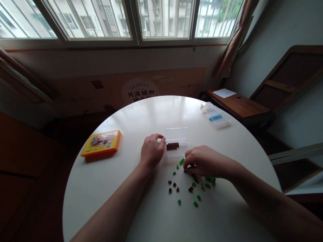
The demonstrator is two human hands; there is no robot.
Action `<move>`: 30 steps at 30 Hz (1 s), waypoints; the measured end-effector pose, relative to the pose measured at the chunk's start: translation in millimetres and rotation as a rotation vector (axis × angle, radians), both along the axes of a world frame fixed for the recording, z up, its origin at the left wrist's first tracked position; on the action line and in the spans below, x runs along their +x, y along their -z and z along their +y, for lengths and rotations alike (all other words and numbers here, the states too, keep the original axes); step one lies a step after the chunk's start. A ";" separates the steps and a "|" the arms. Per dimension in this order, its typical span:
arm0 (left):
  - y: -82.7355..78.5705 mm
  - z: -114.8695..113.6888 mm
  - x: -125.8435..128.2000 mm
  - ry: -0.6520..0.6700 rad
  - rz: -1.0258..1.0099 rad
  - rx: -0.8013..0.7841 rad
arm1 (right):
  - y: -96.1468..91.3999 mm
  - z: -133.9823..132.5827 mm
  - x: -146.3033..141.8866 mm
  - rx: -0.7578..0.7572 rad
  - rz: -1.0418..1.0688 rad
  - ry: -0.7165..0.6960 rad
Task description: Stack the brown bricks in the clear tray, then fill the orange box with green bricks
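A clear plastic box (175, 154) with its lid folded back lies open on the white round table. Inside it, dark brown toy bricks (172, 146) are lined up in a short stack. My left hand (152, 149) rests at the box's left side, its curled fingertips on the edge. My right hand (202, 161) is just right of and in front of the box, thumb and finger pinched on a small dark brown brick (185, 171). Around and below it lie several loose green bricks (195, 203) and brown bricks (191, 189); some are partly covered by the hand.
An orange-yellow box (101, 144) lies at the table's left edge. Clear plastic cases (218, 117), one with a blue item, sit at the back right. Beyond the table are a wooden stool (237, 104) bearing a white paper (224, 93) and a printed carton (101, 89) below the window.
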State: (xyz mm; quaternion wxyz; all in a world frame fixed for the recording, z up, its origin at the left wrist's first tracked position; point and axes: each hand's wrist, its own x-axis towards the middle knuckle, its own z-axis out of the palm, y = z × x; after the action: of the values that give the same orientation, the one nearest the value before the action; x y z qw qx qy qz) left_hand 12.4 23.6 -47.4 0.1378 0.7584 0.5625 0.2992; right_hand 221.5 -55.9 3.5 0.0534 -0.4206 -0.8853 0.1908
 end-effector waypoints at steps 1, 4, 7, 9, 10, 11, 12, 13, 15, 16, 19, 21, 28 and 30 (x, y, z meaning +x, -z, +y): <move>-0.4 -0.1 -0.2 -0.011 -0.004 0.000 | 0.4 -0.1 -0.3 0.000 -0.004 0.003; -1.3 -0.6 -0.6 -0.033 -0.012 -0.005 | 1.2 -1.0 -2.1 -0.007 -0.009 0.006; -3.1 -1.3 -0.6 -0.041 -0.041 0.008 | 1.4 -2.3 -4.6 -0.013 -0.003 -0.001; -5.5 -2.2 -0.5 -0.048 -0.076 0.030 | 0.7 -3.0 -5.6 -0.008 0.013 -0.007; -7.0 -2.8 -0.5 -0.053 -0.093 0.039 | 0.1 -3.2 -5.6 -0.004 0.029 -0.009; -8.6 -3.5 -0.6 -0.057 -0.105 0.045 | -0.7 -3.1 -5.2 0.003 0.051 -0.008; -10.2 -4.3 -0.6 -0.059 -0.115 0.049 | -1.6 -2.9 -4.4 0.012 0.078 -0.002; -11.7 -5.0 -0.6 -0.058 -0.123 0.052 | -2.5 -2.4 -3.3 0.026 0.107 0.010; -14.1 -6.3 -0.6 -0.040 -0.142 0.064 | -4.0 -0.7 -0.8 0.064 0.160 0.049; -14.9 -6.8 -0.6 -0.027 -0.152 0.076 | -4.4 0.4 0.4 0.083 0.180 0.072; -15.8 -7.7 -0.5 0.015 -0.191 0.109 | -3.8 4.2 3.3 0.135 0.228 0.144; -15.6 -8.0 -0.3 0.044 -0.216 0.119 | -1.9 6.9 4.8 0.171 0.261 0.214; -5.7 -1.0 -4.3 0.013 -0.294 0.096 | 10.3 18.5 9.6 0.209 0.184 0.434; -0.5 5.2 -7.6 -0.048 -0.341 0.077 | 12.9 21.3 8.9 0.180 0.135 0.462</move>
State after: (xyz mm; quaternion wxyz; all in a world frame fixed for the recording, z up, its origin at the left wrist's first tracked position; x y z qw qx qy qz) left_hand 4.7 28.8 -46.9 0.1948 0.6876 0.5372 0.4480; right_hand 230.4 -34.5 -9.4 0.1919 -0.5914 -0.7737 0.1216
